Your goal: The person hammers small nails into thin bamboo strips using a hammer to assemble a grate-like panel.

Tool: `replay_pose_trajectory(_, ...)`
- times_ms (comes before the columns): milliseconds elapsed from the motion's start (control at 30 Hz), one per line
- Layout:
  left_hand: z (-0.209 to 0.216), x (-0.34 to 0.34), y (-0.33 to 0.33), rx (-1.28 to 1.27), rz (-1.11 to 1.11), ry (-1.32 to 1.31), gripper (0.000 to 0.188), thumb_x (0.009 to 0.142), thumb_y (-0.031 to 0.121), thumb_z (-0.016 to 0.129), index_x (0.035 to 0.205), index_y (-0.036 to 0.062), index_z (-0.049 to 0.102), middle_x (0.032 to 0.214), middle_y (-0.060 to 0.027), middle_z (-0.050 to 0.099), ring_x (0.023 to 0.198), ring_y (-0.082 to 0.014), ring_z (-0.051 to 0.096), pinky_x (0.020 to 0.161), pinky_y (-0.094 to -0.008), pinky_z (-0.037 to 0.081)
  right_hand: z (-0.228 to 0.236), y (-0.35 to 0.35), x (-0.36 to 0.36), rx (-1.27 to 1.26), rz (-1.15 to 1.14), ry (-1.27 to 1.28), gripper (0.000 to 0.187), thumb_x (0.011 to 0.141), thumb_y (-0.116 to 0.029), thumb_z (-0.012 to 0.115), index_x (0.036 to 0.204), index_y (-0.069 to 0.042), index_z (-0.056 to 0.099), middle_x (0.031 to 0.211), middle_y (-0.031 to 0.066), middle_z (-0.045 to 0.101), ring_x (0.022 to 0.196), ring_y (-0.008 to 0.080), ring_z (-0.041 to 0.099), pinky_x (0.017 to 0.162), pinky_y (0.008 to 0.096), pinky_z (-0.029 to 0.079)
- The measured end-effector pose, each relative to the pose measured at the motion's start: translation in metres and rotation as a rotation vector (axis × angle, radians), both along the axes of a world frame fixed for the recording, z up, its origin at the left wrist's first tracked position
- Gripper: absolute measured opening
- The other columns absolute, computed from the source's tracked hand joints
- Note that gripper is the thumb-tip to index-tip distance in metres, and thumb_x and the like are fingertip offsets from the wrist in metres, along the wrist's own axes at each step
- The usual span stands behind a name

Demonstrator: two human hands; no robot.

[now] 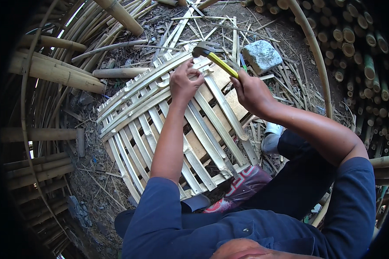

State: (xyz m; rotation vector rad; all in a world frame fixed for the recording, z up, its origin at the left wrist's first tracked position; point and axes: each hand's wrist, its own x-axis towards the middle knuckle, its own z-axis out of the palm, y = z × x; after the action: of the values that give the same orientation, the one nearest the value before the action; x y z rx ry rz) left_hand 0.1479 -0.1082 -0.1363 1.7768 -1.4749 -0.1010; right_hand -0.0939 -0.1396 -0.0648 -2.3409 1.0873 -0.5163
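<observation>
A claw hammer (221,65) with a yellow and black handle is in my right hand (253,94), its fingers wrapped round the grip. The dark head of the hammer is raised over the far end of a bamboo slat panel (226,111), just right of my left hand. My left hand (185,83) is closed in a pinch at a long crosswise strip of the panel; whatever its fingertips hold is too small to make out. Pale split slats lie side by side across the crosswise strips. Beneath them shows a flat brown board (220,77).
A pale stone block (262,57) sits beyond my right hand. Cut bamboo poles (350,36) are stacked at the far right, and more poles (56,73) lie at the left. Bamboo scraps litter the ground. A red and white sack (242,185) lies by my leg.
</observation>
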Motion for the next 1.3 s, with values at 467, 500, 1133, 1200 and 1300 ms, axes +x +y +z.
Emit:
replay_pose_trajectory(467, -0.007, 0.008, 0.001, 0.052, 0.006, 0.142, 0.064, 0.077, 0.023, 0.083, 0.134, 0.0020, 0.063, 0.098, -0.0051, 0.078, 0.101, -0.0194, 0.073, 0.095, -0.0351, 0.053, 0.010, 0.004, 0.006, 0.120, -0.037, 0.096, 0.032, 0.107, -0.029, 0.051, 0.101, 0.002, 0.057, 0.075, 0.0271, 0.066, 0.071, 0.0488, 0.065, 0.065, 0.0570, 0.049)
replay_pose_trajectory(500, -0.004, 0.005, 0.002, 0.061, 0.000, 0.061, 0.069, 0.077, 0.021, 0.085, 0.139, 0.0006, 0.061, 0.108, -0.0102, 0.077, 0.097, -0.0178, 0.075, 0.091, -0.0325, 0.057, 0.020, 0.003, 0.004, 0.142, -0.030, 0.117, 0.037, 0.108, -0.031, 0.049, 0.104, 0.004, 0.060, 0.082, 0.0281, 0.069, 0.079, 0.0482, 0.068, 0.072, 0.0571, 0.052)
replay_pose_trajectory(1133, -0.001, -0.001, 0.002, 0.063, -0.014, 0.096, 0.066, 0.078, 0.021, 0.084, 0.136, -0.0005, 0.061, 0.095, -0.0034, 0.080, 0.102, -0.0174, 0.073, 0.099, -0.0325, 0.050, -0.013, -0.003, -0.004, 0.030, 0.012, 0.084, 0.030, 0.107, -0.028, 0.051, 0.098, 0.001, 0.055, 0.072, 0.0271, 0.063, 0.068, 0.0497, 0.063, 0.063, 0.0573, 0.048)
replay_pose_trajectory(1200, -0.001, 0.003, 0.004, 0.055, -0.008, 0.070, 0.067, 0.078, 0.020, 0.084, 0.137, -0.0007, 0.061, 0.096, -0.0037, 0.079, 0.101, -0.0164, 0.073, 0.095, -0.0320, 0.052, 0.010, -0.003, 0.003, 0.064, 0.028, 0.082, 0.033, 0.107, -0.028, 0.050, 0.098, 0.003, 0.058, 0.075, 0.0269, 0.067, 0.071, 0.0485, 0.067, 0.066, 0.0569, 0.051)
replay_pose_trajectory(1300, 0.000, 0.003, 0.002, 0.053, -0.024, 0.101, 0.067, 0.078, 0.019, 0.084, 0.136, -0.0036, 0.060, 0.096, -0.0051, 0.079, 0.099, -0.0153, 0.074, 0.091, -0.0314, 0.055, 0.019, 0.002, 0.003, 0.068, -0.009, 0.032, 0.034, 0.107, -0.029, 0.050, 0.099, 0.003, 0.059, 0.074, 0.0265, 0.067, 0.072, 0.0480, 0.067, 0.067, 0.0566, 0.051)
